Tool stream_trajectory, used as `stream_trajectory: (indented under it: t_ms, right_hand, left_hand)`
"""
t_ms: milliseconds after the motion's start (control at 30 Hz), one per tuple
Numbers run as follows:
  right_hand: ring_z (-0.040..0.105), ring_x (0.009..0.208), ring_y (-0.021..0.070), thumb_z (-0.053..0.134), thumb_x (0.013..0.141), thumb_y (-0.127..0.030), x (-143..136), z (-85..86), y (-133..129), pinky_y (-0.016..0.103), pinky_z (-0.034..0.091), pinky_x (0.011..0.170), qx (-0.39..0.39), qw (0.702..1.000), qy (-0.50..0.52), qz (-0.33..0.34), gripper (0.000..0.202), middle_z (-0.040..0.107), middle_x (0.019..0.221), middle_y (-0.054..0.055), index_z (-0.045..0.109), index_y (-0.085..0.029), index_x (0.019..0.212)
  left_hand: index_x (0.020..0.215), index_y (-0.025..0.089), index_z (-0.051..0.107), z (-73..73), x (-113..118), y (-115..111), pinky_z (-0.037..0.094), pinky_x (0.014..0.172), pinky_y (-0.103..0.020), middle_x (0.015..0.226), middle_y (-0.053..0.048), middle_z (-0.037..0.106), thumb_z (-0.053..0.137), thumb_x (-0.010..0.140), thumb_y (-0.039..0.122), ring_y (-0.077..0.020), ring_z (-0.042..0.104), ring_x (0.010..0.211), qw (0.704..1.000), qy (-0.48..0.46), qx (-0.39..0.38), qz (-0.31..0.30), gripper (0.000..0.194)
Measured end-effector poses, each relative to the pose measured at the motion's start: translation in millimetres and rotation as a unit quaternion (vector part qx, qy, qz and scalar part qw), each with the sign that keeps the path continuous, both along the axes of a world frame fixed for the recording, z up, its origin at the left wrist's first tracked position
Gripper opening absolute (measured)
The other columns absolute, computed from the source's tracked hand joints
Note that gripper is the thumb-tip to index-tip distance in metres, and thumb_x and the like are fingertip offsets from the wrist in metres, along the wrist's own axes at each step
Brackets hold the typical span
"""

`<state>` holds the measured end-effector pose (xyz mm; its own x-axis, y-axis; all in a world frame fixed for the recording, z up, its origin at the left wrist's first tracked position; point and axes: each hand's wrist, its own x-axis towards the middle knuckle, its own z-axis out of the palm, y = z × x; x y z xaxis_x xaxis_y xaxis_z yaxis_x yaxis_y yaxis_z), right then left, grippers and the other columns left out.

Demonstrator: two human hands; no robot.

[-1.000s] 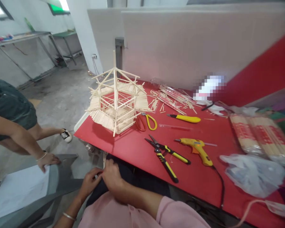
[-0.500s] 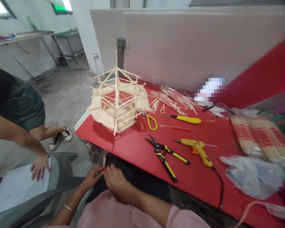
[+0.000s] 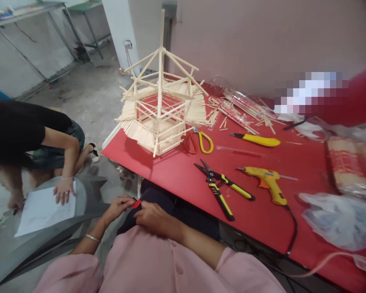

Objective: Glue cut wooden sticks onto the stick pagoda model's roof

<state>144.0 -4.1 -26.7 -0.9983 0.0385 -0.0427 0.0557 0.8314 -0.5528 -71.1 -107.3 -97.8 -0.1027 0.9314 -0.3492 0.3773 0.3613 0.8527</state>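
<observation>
Above my lap, my left hand is closed with its fingertips pinching a small red piece with a dark end; its exact kind is too small to tell. My right hand meets it from the other side, fingers curled against the red end. Ahead on the red table stands a model pavilion of wooden sticks with an open roof frame and a tall centre post. Pliers with black and yellow handles lie to the right of my hands, untouched.
Scissors, a yellow utility knife, a corded glue gun and loose sticks lie on the table. Stick bundles and a plastic bag sit right. Leftward, another person bends over paper on a grey chair.
My view has tilted down and shifted left. The red piece shows more between my hands, which have moved slightly apart. The other person has bent lower over the paper.
</observation>
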Motion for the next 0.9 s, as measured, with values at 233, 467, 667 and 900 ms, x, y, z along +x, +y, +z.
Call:
stream_trajectory:
  t_ms: [233,467,667,900]
  right_hand:
    - [0.048,0.078,0.0139,0.055,0.089,-0.011,-5.2,0.7,-0.9,0.026,0.030,0.057,0.018,1.000,0.000,0.011,0.020,0.068,0.082,-0.003,0.068,-0.021,0.077]
    - [0.048,0.072,0.0133,0.058,0.085,-0.013,-11.5,-6.8,-1.4,0.025,0.032,0.060,0.024,1.000,0.000,0.004,0.018,0.068,0.076,-0.004,0.068,-0.022,0.074]
    - [0.050,0.073,0.0135,0.057,0.085,-0.015,-12.4,-17.3,-2.0,0.025,0.032,0.057,0.023,1.000,0.005,-0.003,0.017,0.070,0.080,-0.004,0.071,-0.023,0.079]
    - [0.050,0.075,0.0126,0.061,0.083,-0.018,-12.1,-23.7,2.0,0.024,0.035,0.062,0.004,1.000,0.018,0.004,0.017,0.073,0.090,-0.008,0.073,-0.027,0.092]
  left_hand:
    - [0.095,0.016,0.078,-12.2,3.2,17.3,0.051,0.065,-0.029,0.075,-0.007,0.067,0.051,0.087,0.062,-0.0169,0.061,0.069,0.995,0.080,0.031,-0.057,0.054]
    - [0.105,0.020,0.074,-17.3,22.0,21.5,0.049,0.080,-0.033,0.093,-0.013,0.072,0.047,0.091,0.037,-0.0230,0.065,0.086,0.968,0.249,0.013,-0.024,0.035]
    - [0.071,0.016,0.071,-9.6,32.4,38.5,0.037,0.059,-0.028,0.065,-0.011,0.067,0.049,0.083,0.019,-0.0211,0.063,0.064,0.941,0.325,-0.089,-0.017,0.025]
    - [0.069,0.018,0.067,14.7,26.7,27.7,0.036,0.064,-0.027,0.071,-0.006,0.070,0.045,0.094,0.033,-0.0176,0.063,0.068,0.948,0.297,-0.069,-0.091,0.036]
